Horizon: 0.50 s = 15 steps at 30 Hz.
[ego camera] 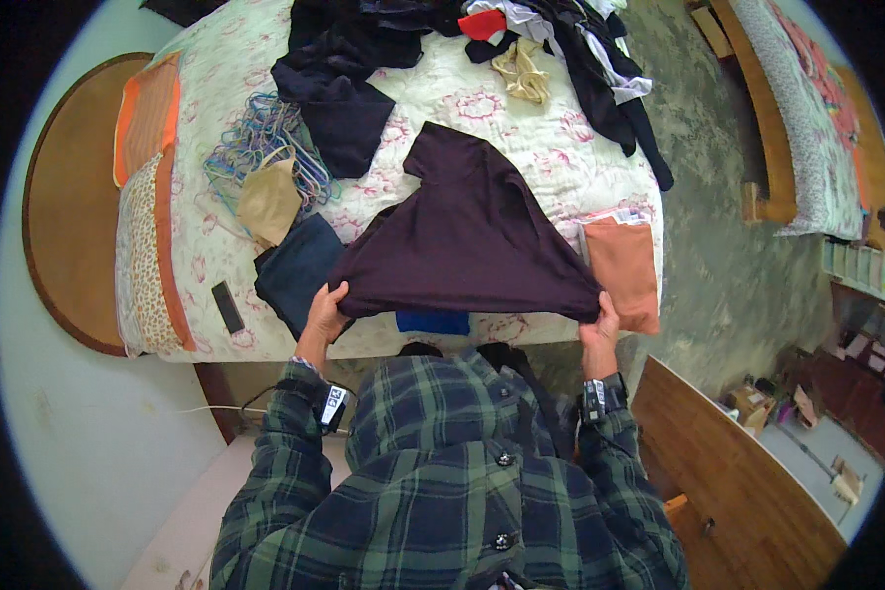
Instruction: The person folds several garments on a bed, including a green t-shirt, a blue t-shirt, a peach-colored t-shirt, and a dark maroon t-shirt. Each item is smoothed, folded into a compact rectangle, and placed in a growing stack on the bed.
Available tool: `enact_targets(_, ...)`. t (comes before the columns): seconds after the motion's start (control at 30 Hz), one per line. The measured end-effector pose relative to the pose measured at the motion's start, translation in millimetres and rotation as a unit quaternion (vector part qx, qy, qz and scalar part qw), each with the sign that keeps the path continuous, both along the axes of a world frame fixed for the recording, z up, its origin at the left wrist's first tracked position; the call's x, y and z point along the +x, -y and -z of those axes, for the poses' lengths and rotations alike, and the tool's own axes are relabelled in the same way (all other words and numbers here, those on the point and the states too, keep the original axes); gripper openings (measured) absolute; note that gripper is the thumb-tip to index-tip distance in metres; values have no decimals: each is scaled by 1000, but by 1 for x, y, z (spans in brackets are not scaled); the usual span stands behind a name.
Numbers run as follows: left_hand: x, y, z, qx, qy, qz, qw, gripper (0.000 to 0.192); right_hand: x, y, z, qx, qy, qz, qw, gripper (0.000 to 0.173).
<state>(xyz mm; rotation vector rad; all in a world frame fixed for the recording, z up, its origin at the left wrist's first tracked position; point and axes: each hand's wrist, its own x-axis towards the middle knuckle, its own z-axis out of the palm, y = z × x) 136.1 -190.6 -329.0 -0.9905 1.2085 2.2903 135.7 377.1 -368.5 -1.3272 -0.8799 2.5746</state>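
Observation:
A dark maroon top [472, 228] with a high neck is spread over the bed, its neck end pointing away from me. My left hand [329, 310] grips the near left corner of its hem. At the opposite hem corner, my right hand [601, 324] pinches the cloth. The hem is stretched wide between both hands, near the bed's front edge. Part of a blue cloth item [433, 322] shows under the hem. Folded dark blue cloth [302, 269] lies beside my left hand. Close to my right hand is a stack of folded clothes with an orange piece [621, 273] on top.
The floral quilt [479, 107] covers the bed. Tangled hangers [276, 133], a beige cloth piece [269, 199] and a phone [227, 307] lie on the left. Dark trousers [346, 110], a cream garment [522, 70] and heaped clothes [590, 66] lie farther back. A wooden door [730, 464] stands lower right.

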Motion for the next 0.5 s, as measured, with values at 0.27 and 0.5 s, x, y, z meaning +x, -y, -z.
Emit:
enact_targets(0.27, -92, 1, 24, -642, 20, 430, 634, 41, 36, -8, 12, 322, 222, -133, 911, 14)
enact_targets(0.5, -255, -173, 52, -552, -266, 428, 664, 22, -126, 101, 44, 378, -57, -347, 856, 30)
